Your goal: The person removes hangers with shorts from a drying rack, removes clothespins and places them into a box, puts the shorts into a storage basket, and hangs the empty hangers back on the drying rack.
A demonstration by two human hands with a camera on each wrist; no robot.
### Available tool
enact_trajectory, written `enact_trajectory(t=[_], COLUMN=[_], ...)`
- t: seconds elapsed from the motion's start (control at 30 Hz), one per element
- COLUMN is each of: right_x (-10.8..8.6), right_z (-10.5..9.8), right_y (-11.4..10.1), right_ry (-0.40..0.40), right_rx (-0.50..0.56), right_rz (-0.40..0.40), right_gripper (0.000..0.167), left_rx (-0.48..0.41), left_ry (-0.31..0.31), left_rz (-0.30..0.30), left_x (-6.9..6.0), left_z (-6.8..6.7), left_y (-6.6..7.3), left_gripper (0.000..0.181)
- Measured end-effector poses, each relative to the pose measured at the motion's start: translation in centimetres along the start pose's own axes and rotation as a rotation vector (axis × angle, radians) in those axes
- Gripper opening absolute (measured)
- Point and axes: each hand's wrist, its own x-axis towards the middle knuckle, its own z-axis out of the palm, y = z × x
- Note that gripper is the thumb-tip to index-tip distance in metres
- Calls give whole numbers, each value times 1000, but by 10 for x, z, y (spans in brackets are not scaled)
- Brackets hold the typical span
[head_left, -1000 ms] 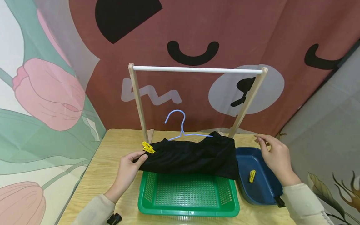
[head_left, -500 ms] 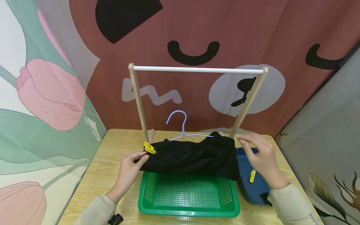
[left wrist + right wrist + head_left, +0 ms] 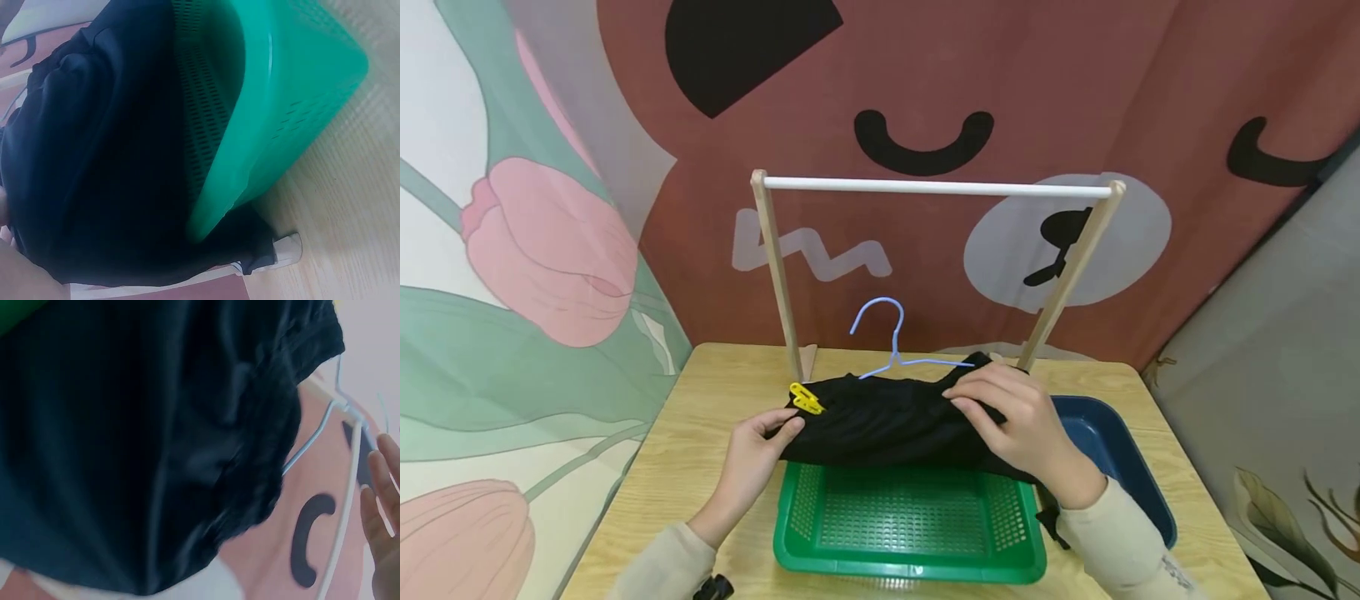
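Note:
A black garment (image 3: 880,421) with a gathered edge hangs on a light-blue hanger (image 3: 895,337), partly over a green basket (image 3: 910,570). A yellow clothespin (image 3: 806,398) is clipped to its upper left corner. Just below that clothespin, my left hand (image 3: 756,450) pinches the garment's left edge between thumb and fingers. My right hand (image 3: 1018,421) is in front of the garment's right part in the head view. The right wrist view shows this hand's fingers (image 3: 382,481) apart from the cloth, near the hanger, with nothing visible in them.
Behind the garment stands a rack with wooden posts (image 3: 1071,275) and a white bar (image 3: 932,186). A blue tray (image 3: 1138,475) lies right of the basket, partly hidden by my right arm. All stand on a wooden table (image 3: 647,467) before a printed curtain (image 3: 925,75).
My right hand has moved left from above the blue tray to the garment's right part. The yellow clothespin in the tray is now hidden. My left hand keeps its pinch.

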Motion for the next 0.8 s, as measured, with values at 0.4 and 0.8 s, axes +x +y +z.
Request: enact_trajectory(t=[0.4,0.8], right_x=[40,71], right_z=[43,81], right_y=[-33,-47], right_ry=[-242,-375], right_rx=[121,169], right_rz=[18,13], right_gripper=[26,17], left_rx=[-18,-64], left_ry=[-18,-33], left_rz=[4,-30], left_x=[-5,-5], left_z=[-1,-1], left_y=[3,0], left_gripper=[17,15])
